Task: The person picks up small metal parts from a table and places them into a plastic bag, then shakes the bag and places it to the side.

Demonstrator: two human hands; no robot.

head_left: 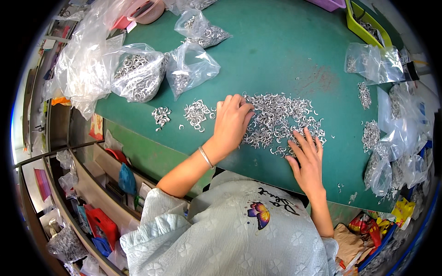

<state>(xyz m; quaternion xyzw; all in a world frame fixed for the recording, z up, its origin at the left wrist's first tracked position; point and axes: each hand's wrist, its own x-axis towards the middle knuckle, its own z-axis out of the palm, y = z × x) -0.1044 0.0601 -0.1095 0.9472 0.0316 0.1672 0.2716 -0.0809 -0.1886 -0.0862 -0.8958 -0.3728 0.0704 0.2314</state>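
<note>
A wide heap of small curved silvery metal pieces (281, 115) lies spread on the green tabletop in front of me. At its left edge is my left hand (231, 120), with fingers curled down and pinched together; whatever they hold is hidden. My right hand (307, 161) rests on the near right edge of the heap, fingers apart and touching the loose pieces. Left of my left hand sit two smaller piles of the same pieces, a nearer one (197, 115) and a farther one (161, 117).
Clear bags of metal pieces (138, 76) stand at the back left beside crumpled plastic (85, 60). More bags (396, 156) and two small piles (364, 95) line the right edge. A yellow-green basket (368, 25) is at the far right. Cluttered shelves (106, 184) lie below left.
</note>
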